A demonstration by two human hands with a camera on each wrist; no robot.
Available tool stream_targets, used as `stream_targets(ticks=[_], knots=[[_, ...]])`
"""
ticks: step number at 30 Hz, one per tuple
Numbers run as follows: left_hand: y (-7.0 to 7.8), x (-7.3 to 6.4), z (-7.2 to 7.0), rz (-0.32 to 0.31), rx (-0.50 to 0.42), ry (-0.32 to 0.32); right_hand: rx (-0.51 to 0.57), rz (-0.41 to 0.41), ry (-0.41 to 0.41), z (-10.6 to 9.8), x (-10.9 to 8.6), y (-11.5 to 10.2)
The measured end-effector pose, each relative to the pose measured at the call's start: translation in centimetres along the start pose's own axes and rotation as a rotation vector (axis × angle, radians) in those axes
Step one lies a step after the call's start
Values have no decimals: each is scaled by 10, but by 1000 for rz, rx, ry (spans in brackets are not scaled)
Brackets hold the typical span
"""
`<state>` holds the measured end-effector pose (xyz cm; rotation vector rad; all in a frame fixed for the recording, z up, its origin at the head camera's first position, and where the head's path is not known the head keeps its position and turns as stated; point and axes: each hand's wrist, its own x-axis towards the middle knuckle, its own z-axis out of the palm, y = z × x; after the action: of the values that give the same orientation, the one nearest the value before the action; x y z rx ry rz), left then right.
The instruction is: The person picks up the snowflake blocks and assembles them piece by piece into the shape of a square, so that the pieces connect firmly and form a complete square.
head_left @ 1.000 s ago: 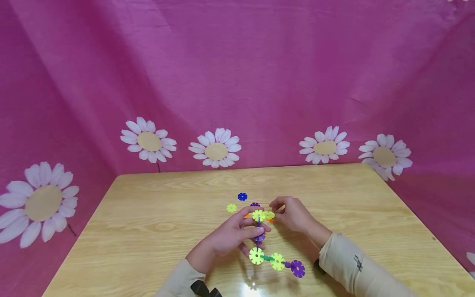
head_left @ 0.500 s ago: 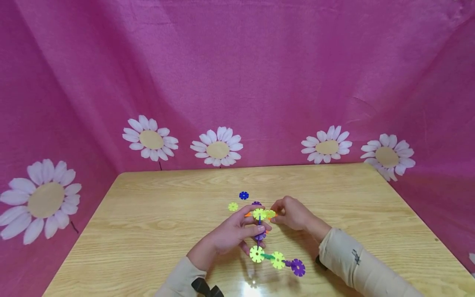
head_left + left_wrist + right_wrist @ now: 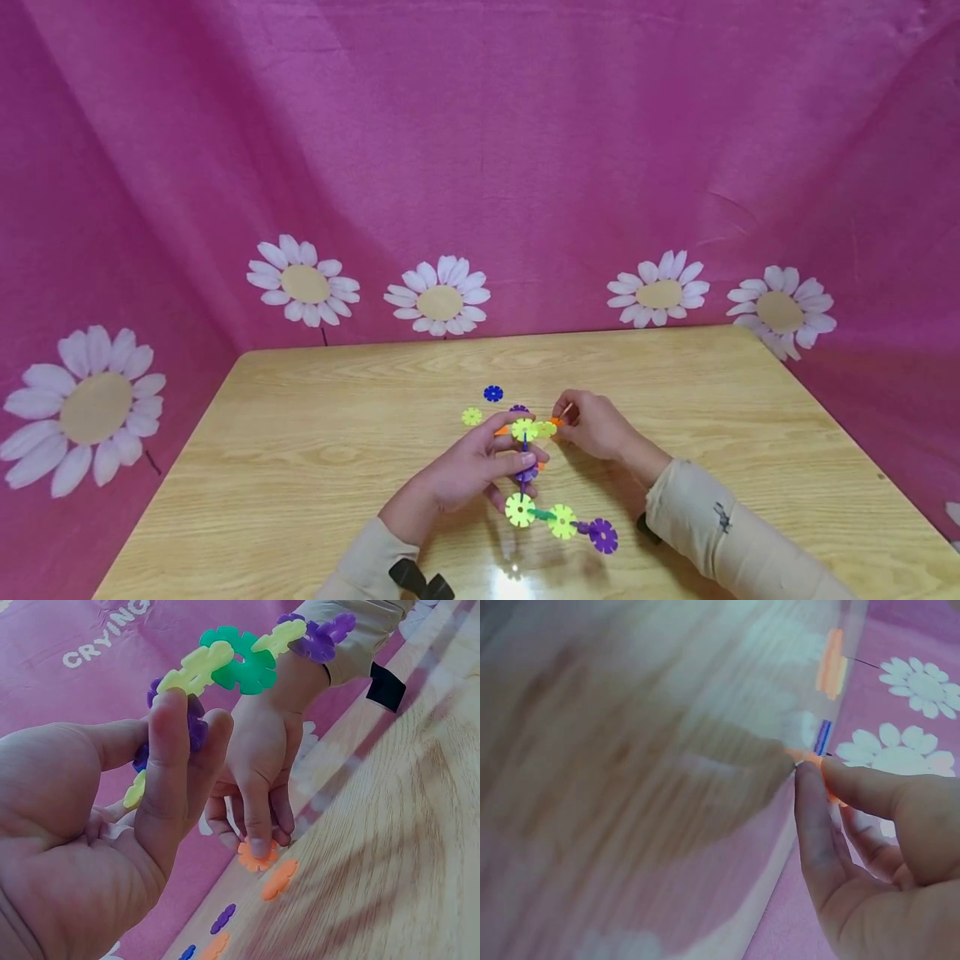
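Observation:
My left hand holds a chain of interlocking flower-shaped plastic discs above the table. Along the chain are yellow, purple and blue discs, with a green disc between two yellow ones and a purple disc at the right end. Fingers cover part of the chain's middle. To the right, my right hand pinches an orange flower disc between thumb and fingers, close over the tabletop. Another orange disc lies just beside it.
More loose discs lie on the wooden table beyond the left hand: a blue one, a yellow one and a purple one. A pink cloth with white daisies hangs behind the table's far edge.
My right thumb and fingers have come together on an orange disc and drawn it slightly up and away to the right. The left hand and its chain stay nearly still.

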<state>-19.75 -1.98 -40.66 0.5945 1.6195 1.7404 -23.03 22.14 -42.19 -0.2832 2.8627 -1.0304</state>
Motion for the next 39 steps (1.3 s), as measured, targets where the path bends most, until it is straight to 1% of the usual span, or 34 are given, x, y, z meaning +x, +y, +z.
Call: stream_targets(ticks=[6, 11, 17, 20, 24, 28, 32, 35, 39], knots=[[2, 0, 0, 6, 15, -16, 140, 13, 19, -7, -5, 1], [0, -1, 0, 17, -7, -29, 300, 3, 47, -15, -14, -4], [0, -1, -1, 18, -7, 1, 433, -4, 43, -21, -26, -8], [0, 0, 0, 15, 3, 13, 490, 28, 44, -22, -33, -8], [0, 0, 0, 11, 2, 10, 546, 77, 50, -24, -42, -9], [-1, 0, 1, 3, 1, 5, 605, 83, 11, -27, -49, -9], [-2, 0, 0, 7, 8, 5, 716, 56, -81, -31, -54, -9], [-2, 0, 0, 8, 14, 16, 775, 47, -139, -33, -56, -10], [-1, 1, 0, 8, 22, 22, 794, 61, -155, -35, -57, -10]])
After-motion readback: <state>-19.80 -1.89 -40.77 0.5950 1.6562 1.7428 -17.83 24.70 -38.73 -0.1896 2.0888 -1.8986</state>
